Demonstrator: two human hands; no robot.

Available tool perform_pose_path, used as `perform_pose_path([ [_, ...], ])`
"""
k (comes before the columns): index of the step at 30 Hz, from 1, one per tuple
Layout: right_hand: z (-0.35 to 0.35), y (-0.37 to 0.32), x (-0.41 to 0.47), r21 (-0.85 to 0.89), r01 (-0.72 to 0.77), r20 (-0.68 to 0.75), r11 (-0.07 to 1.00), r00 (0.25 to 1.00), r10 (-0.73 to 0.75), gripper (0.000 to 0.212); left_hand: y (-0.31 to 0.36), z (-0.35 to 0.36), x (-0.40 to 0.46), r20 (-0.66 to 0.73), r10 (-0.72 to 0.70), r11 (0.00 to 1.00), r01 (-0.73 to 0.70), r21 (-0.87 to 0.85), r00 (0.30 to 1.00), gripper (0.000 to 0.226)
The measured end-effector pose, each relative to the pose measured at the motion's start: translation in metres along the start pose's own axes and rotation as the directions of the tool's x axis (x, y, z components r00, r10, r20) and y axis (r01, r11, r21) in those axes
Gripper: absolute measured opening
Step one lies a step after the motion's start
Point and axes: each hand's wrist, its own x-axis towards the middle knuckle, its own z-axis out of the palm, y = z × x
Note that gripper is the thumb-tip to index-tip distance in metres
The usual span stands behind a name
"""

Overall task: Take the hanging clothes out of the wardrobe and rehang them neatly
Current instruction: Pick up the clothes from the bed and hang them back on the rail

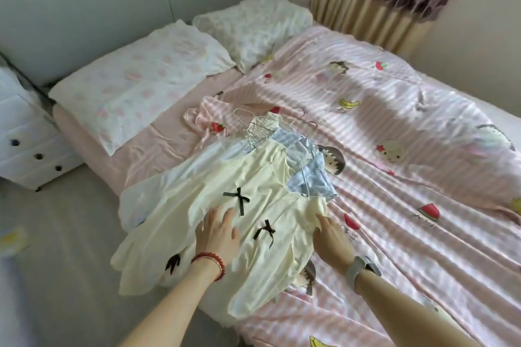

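Left hand (218,229) lies flat on the cream dress (197,222), fingers straight and slightly spread, gripping nothing. A red bead bracelet (210,259) sits at its wrist. Right hand (331,236) rests on the dress's edge beside the left; fingers look extended, though the tips may be tucked under the fabric. A grey watch (359,266) is on that wrist. Beyond both hands, blue striped clothes (307,169) and wire hangers (259,128) lie heaped, touching the dress. All rest on the pink duvet (408,149). Two pillows (141,79) lie further beyond the left hand.
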Motion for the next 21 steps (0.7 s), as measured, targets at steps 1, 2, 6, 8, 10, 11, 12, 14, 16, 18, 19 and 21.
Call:
perform_pose_path([
  [1,0.003,-0.002,0.017,0.012,-0.028,0.022,1.0,0.999,0.028,0.044,-0.004,0.003,0.013,-0.005,0.005,1.0,-0.005,0.0,1.0,0.044],
  [2,0.005,-0.005,0.033,0.037,-0.068,0.043,0.997,0.997,0.066,0.044,-0.009,0.006,0.025,-0.004,0.011,1.0,-0.011,0.007,1.0,0.044],
  [6,0.017,-0.008,0.092,0.154,-0.164,0.048,0.974,0.986,0.159,0.045,-0.028,0.018,0.079,0.021,-0.034,0.999,0.034,0.027,0.999,0.047],
  [8,0.022,-0.005,0.118,0.176,-0.193,0.061,0.965,0.981,0.185,0.049,-0.034,0.024,0.106,0.008,-0.065,0.997,0.065,0.032,0.998,0.05],
  [10,0.028,0.0,0.137,0.189,-0.252,0.128,0.949,0.965,0.23,0.042,-0.04,0.029,0.131,0.004,-0.079,0.996,0.079,0.039,0.997,0.056],
  [11,0.032,0.003,0.144,0.21,-0.298,0.175,0.931,0.949,0.264,0.037,-0.043,0.032,0.144,0.012,-0.091,0.995,0.091,0.04,0.996,0.059],
  [12,0.037,0.005,0.148,0.22,-0.345,0.212,0.912,0.93,0.301,0.036,-0.047,0.035,0.156,0.021,-0.112,0.993,0.112,0.036,0.993,0.062],
  [14,0.043,0.008,0.148,0.227,-0.397,0.232,0.889,0.909,0.347,0.036,-0.054,0.036,0.172,0.035,-0.171,0.985,0.171,0.018,0.985,0.068],
  [16,0.048,0.01,0.152,0.236,-0.427,0.234,0.873,0.897,0.375,0.029,-0.063,0.039,0.189,0.093,-0.241,0.97,0.242,0.002,0.966,0.074],
  [18,0.049,0.008,0.154,0.286,-0.441,0.251,0.851,0.891,0.377,0.027,-0.067,0.04,0.198,0.136,-0.284,0.959,0.285,0.012,0.949,0.074],
  [19,0.049,0.006,0.153,0.331,-0.435,0.243,0.837,0.897,0.37,0.026,-0.069,0.04,0.201,0.129,-0.285,0.958,0.286,0.008,0.95,0.071],
  [21,0.051,0.003,0.15,0.437,-0.4,0.166,0.806,0.916,0.365,0.02,-0.071,0.039,0.199,0.066,-0.247,0.965,0.252,-0.071,0.967,0.054],
])
